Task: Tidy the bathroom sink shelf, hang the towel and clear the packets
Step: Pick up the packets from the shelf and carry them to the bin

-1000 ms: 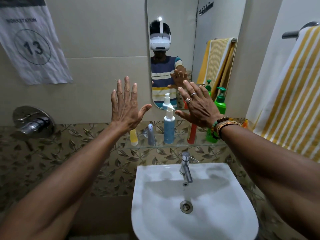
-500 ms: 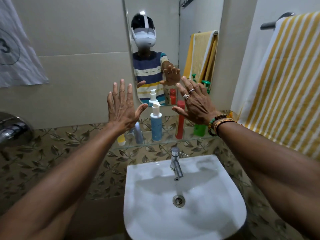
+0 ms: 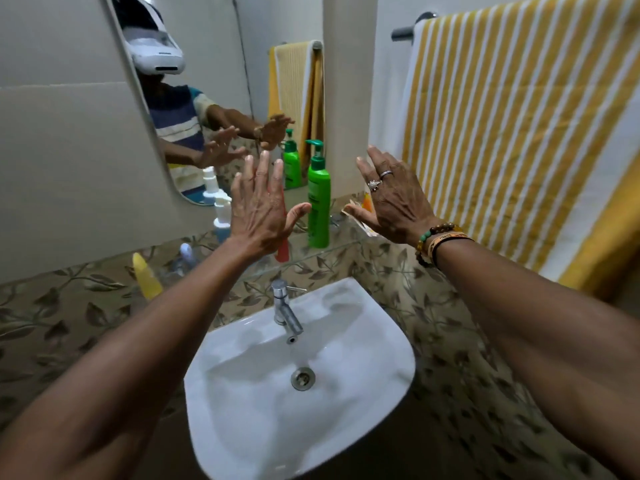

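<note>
Raising both palms above the sink [image 3: 242, 393], the person holds nothing: the left hand [image 3: 263, 209] is spread flat with fingers straight, and the right hand [image 3: 398, 202], wearing rings and wrist beads, is open the same way. Neither touches anything, so no step looks to be in hand. Along the glass shelf [image 3: 304, 253], from the left, stand a yellow tube [image 3: 147, 275], a small white-capped bottle [image 3: 185, 252], a blue spray bottle [image 3: 221, 216], a red bottle [image 3: 283, 252] mostly hidden by the left hand, and a green pump bottle [image 3: 318, 202]. Past it, behind the right thumb, something orange and white that may be the packets [image 3: 364, 203] lies at the shelf's right end. The yellow striped towel [image 3: 519, 133] already hangs from the rail [image 3: 403, 31]. Clearing those packets seems to be what remains; that calls for the right hand to drop and pinch thin, slippery pieces off glass without knocking the pump bottle. A mirror [image 3: 207, 81] sits above plain wall, leaf-patterned tile runs behind the tap [image 3: 284, 310].
</note>
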`<state>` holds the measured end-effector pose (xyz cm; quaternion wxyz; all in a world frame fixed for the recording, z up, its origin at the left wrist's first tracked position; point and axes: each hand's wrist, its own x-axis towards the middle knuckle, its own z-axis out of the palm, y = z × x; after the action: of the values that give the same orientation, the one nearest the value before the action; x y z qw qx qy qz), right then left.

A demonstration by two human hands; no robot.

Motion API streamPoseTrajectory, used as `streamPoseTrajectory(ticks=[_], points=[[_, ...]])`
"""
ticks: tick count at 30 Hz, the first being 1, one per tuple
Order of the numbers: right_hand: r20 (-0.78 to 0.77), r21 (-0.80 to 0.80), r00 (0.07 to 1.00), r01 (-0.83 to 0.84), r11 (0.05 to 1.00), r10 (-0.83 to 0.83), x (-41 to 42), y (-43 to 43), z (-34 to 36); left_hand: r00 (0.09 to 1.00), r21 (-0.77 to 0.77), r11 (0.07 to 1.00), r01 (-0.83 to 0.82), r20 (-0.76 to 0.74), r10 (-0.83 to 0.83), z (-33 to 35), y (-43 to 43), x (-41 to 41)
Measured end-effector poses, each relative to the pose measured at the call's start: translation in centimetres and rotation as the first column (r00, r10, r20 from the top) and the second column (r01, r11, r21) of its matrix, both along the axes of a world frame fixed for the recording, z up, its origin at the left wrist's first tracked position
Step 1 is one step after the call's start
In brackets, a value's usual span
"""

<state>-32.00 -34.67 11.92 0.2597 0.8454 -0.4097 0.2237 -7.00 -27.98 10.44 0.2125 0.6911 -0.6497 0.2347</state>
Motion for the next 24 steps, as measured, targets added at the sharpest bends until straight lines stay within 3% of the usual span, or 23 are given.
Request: streamPoseTrajectory(ticks=[10, 24], points=[[-0.048, -0.005, 0.997, 0.055, 0.998, -0.056, -4.0, -1.6, -0.1, 0.99, 0.054, 0.995, 0.088, 0.105, -0.093, -1.0, -3.5, -3.5], [-0.03, 0.02, 0.991, 0.131, 0.991, -0.131, -7.0, -3.6, -2.0, 0.977, 0.057, 0.979, 0.195, 0.077, -0.199, -2.4, -6.6, -7.0]])
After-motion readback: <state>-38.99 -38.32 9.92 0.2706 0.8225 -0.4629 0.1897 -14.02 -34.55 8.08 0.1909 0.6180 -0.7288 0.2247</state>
